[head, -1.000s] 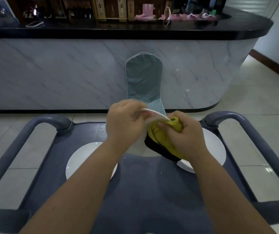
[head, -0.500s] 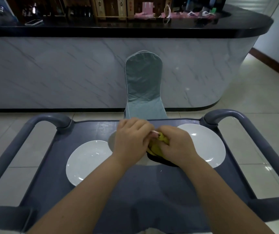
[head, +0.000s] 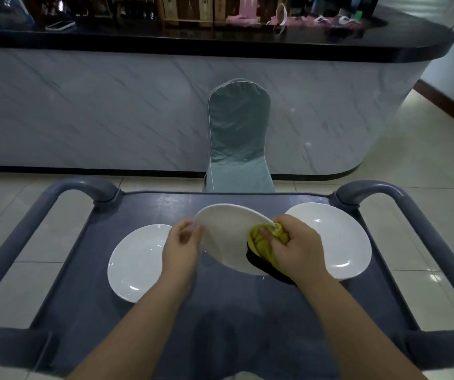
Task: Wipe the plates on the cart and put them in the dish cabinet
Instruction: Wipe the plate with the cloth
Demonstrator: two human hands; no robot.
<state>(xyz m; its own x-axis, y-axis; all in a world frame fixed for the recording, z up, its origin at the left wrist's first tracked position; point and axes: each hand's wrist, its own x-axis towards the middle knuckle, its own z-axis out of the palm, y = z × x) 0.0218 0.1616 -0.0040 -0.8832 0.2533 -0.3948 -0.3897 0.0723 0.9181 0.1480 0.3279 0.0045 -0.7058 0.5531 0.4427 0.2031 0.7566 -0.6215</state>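
Observation:
A white plate (head: 227, 237) is held tilted above the middle of the grey cart (head: 165, 209), its underside turned toward me. My left hand (head: 183, 246) pinches its left rim. My right hand (head: 295, 246) grips a yellow and black cloth (head: 260, 249) bunched against the plate's right edge. Two more white plates lie flat on the cart top: the left plate (head: 138, 263) beside my left hand and the right plate (head: 341, 239) partly behind my right hand.
The cart has looped grey handles on the left (head: 25, 234) and right (head: 426, 234). A chair with a pale green cover (head: 238, 138) stands just beyond the cart, against a marble-fronted counter (head: 110, 111) with a black top. Tiled floor surrounds the cart.
The plate has dropped from chest height to just over the cart and turned, showing its broad face. My hands have moved apart to opposite rims, the cloth staying on the right edge.

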